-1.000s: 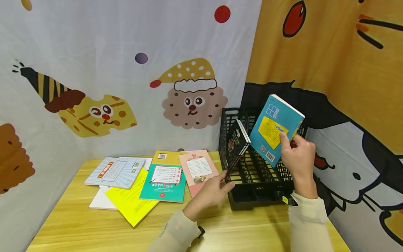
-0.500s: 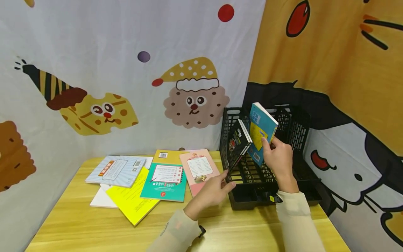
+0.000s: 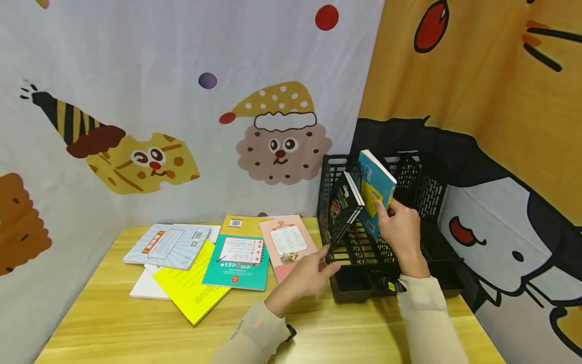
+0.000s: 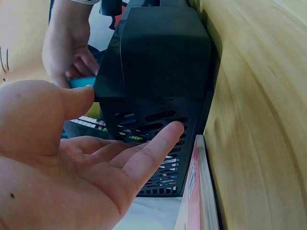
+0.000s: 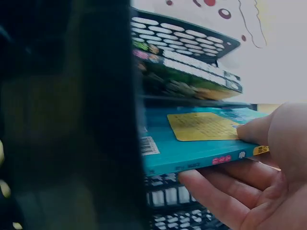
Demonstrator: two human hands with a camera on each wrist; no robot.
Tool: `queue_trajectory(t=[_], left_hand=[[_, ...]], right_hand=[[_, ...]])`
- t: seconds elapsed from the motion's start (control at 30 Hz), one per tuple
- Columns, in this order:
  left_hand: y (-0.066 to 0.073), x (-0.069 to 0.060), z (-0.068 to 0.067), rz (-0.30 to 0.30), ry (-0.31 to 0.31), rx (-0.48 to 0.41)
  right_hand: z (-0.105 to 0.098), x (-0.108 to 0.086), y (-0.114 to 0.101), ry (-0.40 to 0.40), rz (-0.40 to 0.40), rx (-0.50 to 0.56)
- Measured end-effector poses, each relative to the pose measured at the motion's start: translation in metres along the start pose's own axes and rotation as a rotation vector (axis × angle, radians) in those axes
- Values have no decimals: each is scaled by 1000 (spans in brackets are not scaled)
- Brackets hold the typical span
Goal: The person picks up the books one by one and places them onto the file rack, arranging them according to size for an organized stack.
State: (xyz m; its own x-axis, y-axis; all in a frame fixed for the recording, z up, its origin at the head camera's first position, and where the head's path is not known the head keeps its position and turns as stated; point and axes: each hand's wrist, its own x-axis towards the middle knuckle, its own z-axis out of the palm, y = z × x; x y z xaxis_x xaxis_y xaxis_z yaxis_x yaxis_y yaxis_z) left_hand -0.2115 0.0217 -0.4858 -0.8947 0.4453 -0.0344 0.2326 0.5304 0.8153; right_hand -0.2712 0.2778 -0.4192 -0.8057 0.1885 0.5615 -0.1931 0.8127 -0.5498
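Note:
My right hand pinches a blue book with a yellow panel, thumb on the cover and fingers beneath in the right wrist view. The book stands tilted, its lower part inside a compartment of the black book rack. To its left, black books lean in the leftmost compartment. My left hand rests at the rack's front left corner. In the left wrist view its thumb touches the front edge, while the extended index finger lies along the slotted side wall.
Left of the rack lie a pink book, a teal book, a yellow book and a light blue book, some overlapping, on the wooden table. Printed curtains hang behind and to the right.
My right hand has moved the blue book left and down into the rack, beside the black books. My left hand has stayed at the rack's corner.

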Motion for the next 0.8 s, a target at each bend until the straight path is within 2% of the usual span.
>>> queue_trajectory(t=[0.3,0.8], left_hand=[[2,-1,-1,-13,0,-9],[3,-2,-2,-14,-10,-17]], right_hand=[[21,-3,6,-89,26,-21],[36,-4,21,-332,136,17]])
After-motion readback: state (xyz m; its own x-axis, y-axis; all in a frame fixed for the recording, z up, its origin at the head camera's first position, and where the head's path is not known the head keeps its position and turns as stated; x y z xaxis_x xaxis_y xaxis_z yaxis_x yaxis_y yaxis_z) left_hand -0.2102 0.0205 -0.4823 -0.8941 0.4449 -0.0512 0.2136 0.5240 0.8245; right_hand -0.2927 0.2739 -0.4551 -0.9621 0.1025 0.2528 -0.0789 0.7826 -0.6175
